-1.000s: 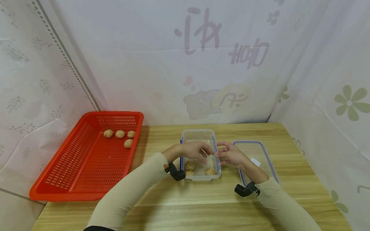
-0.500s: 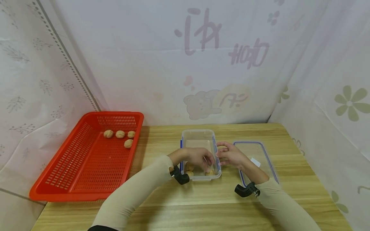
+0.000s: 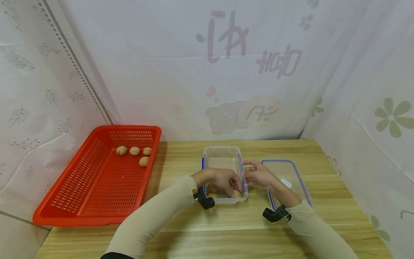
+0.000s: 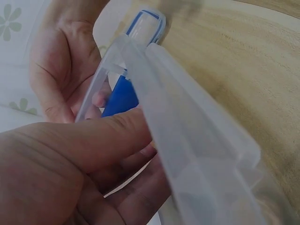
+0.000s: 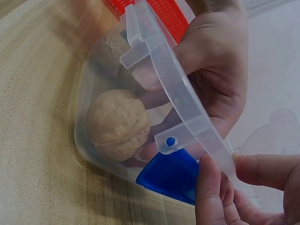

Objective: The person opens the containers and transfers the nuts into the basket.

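A clear plastic food container [image 3: 224, 148] with blue latches [image 5: 168, 176] stands uncovered on the table. My left hand [image 3: 223, 178] reaches down into its front right corner, thumb and fingers curled about a walnut [image 5: 117, 124]. The thumb is on one side of the walnut and the fingers on the other. My right hand [image 3: 260, 174] holds the container's right side, with thumb and fingertips at the rim beside a hanging latch. More walnuts [image 3: 212, 195] lie in the front left of the container, partly hidden by my left hand.
A red plastic basket [image 3: 97, 219] with several walnuts [image 3: 134, 150] in its far right part stands at the left. The container's clear lid [image 3: 281, 166], edged with a blue seal, lies right of the container under my right forearm. Printed curtains surround the wooden table [image 3: 220, 233].
My left hand has moved down and toward the front right corner of the container, and its fingers have come around the walnut there. My right hand stays at the container's side.
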Motion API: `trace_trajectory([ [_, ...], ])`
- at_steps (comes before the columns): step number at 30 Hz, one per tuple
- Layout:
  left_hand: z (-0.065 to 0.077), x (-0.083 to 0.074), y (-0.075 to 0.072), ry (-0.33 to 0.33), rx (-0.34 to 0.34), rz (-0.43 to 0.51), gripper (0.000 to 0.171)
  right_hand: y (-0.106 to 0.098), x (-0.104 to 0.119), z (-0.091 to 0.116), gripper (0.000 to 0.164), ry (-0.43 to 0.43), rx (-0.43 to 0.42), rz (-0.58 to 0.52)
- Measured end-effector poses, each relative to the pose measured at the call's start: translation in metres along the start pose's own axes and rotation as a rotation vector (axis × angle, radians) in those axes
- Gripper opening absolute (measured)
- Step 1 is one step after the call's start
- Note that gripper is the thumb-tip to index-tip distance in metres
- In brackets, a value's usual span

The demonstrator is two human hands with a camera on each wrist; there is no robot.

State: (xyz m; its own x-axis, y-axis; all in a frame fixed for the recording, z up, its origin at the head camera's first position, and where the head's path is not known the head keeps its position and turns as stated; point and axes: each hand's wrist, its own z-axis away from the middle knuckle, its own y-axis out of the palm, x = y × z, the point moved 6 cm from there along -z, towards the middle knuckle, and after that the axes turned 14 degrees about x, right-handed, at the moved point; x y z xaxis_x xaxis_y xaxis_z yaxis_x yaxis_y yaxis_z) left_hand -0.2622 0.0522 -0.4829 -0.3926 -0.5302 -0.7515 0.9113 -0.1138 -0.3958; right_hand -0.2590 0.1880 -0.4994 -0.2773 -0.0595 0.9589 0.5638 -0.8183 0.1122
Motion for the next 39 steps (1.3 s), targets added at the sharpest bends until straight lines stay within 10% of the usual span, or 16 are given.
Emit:
trace_trajectory([
  [39,0.022,-0.005,-0.021,0.04,-0.105,-0.039,0.021,0.001,-0.001,0.0,0.057,0.006,-0.013,-0.019],
])
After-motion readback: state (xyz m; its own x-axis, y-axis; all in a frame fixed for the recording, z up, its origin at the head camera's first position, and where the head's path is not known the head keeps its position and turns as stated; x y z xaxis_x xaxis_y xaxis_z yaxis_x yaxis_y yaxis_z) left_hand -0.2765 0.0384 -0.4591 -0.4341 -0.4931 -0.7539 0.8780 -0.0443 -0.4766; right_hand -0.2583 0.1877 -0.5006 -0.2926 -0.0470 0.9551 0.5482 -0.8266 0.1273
